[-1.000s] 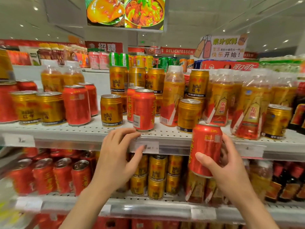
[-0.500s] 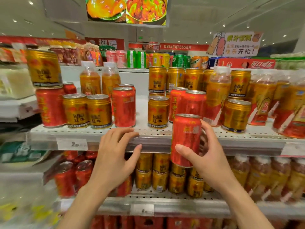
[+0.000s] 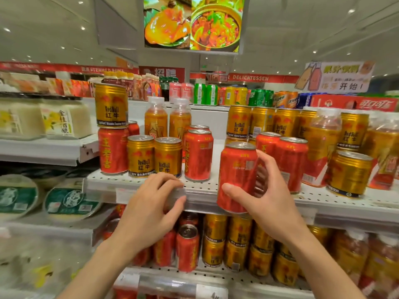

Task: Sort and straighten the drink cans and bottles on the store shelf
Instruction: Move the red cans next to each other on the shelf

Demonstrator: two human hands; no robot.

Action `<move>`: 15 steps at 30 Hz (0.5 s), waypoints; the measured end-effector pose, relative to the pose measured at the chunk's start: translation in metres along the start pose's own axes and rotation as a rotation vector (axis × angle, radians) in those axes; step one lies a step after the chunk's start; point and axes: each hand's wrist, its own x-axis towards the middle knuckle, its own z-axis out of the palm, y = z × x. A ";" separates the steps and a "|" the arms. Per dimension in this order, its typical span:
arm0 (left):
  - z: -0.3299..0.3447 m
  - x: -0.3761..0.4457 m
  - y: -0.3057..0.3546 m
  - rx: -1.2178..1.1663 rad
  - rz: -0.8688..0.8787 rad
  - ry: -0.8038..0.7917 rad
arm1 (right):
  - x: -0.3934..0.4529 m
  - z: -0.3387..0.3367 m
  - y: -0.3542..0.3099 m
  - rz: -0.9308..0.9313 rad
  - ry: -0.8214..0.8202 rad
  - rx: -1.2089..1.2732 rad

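Right now the right hand (image 3: 269, 203) grips a red can (image 3: 236, 178), thumb on its near face and fingers curled round the far side, holding it upright at the front edge of the white perforated shelf (image 3: 203, 188). The left hand (image 3: 149, 212) rests on that shelf edge further left, fingers bent over the price strip (image 3: 127, 195) and holding nothing.

On the shelf stand two gold cans (image 3: 154, 156) side by side, with a red can behind a third gold one stacked on a tall red can (image 3: 113, 149) at the left end. Another red can (image 3: 198, 155) stands just right of the gold pair, and two clear bottles (image 3: 167, 119) of amber drink stand behind. To the right are more red cans (image 3: 289, 162), gold cans and bottles — the far right ones are blurred and cut off.

Below, the lower shelf (image 3: 194, 275) holds stacked gold and red cans, partly hidden by both arms. Lidded tubs (image 3: 71, 203) sit to the left. Overhead hangs a food screen (image 3: 192, 23), and a red sign reading DELICATESSEN (image 3: 250, 78) runs along the far wall.
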 end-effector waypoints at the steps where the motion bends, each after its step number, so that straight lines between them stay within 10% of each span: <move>1: -0.005 0.002 -0.006 0.007 0.012 0.014 | 0.003 0.006 -0.004 -0.005 0.007 -0.013; 15: -0.050 0.079 -0.061 0.212 0.168 -0.028 | 0.036 0.073 -0.031 0.009 0.072 -0.081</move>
